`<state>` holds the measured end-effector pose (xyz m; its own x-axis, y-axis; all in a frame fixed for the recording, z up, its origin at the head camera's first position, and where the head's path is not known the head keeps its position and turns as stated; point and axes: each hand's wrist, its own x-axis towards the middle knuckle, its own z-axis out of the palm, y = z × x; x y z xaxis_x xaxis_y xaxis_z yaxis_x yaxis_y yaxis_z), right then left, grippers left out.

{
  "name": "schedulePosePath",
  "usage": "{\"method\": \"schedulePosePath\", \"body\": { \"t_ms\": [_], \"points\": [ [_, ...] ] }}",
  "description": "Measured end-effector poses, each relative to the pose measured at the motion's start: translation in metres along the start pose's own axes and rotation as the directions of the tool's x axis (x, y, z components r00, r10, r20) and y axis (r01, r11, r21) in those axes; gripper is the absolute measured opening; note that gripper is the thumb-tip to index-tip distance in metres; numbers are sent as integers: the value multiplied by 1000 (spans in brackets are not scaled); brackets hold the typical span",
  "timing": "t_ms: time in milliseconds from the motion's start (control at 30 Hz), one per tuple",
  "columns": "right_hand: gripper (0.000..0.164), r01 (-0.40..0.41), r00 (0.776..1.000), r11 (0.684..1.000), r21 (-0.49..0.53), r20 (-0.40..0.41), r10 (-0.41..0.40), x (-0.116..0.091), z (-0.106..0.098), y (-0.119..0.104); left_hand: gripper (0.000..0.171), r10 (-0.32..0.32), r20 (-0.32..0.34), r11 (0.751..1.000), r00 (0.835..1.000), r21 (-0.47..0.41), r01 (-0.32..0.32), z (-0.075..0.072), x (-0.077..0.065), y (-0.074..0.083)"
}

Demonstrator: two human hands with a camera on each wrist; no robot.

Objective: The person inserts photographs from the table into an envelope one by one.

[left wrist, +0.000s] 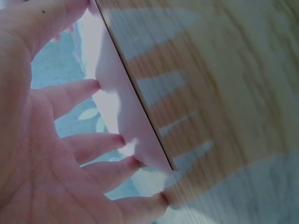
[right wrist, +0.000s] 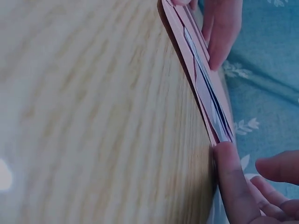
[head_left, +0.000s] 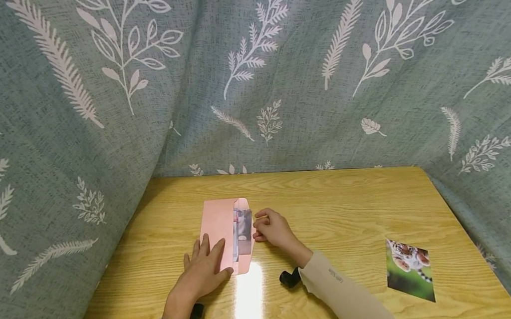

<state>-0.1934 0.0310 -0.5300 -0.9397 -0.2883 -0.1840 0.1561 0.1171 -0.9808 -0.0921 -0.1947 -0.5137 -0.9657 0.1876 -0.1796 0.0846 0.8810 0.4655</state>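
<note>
Partly under the spread left hand (head_left: 201, 274), just left of the loosely bent right hand (head_left: 273, 228): a pink envelope (head_left: 217, 216), pointing lengthwise ahead, photo print (head_left: 244, 225) showing, open flap (head_left: 244, 264) nearest the right.

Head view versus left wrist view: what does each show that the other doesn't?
Head view only: the tiger photo and the picture in the opening of the pink envelope. Left wrist view only: the palm side of the left hand. Both: that hand, the envelope, the wooden tabletop and the patterned curtain.
</note>
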Motion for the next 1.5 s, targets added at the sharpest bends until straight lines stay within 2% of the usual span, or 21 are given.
{"method": "schedulePosePath", "body": {
  "t_ms": [333, 1500],
  "points": [
    [30, 9, 999, 1000, 15, 36, -10, -6, 5, -2, 76, 3, -5, 1000, 1000, -8, -3, -2, -1, 1],
    [28, -3, 998, 999, 48, 63, 0, 2, 30, -5, 76, 20, -16, 1000, 1000, -5, -21, -1, -1, 0]
  ]
}}
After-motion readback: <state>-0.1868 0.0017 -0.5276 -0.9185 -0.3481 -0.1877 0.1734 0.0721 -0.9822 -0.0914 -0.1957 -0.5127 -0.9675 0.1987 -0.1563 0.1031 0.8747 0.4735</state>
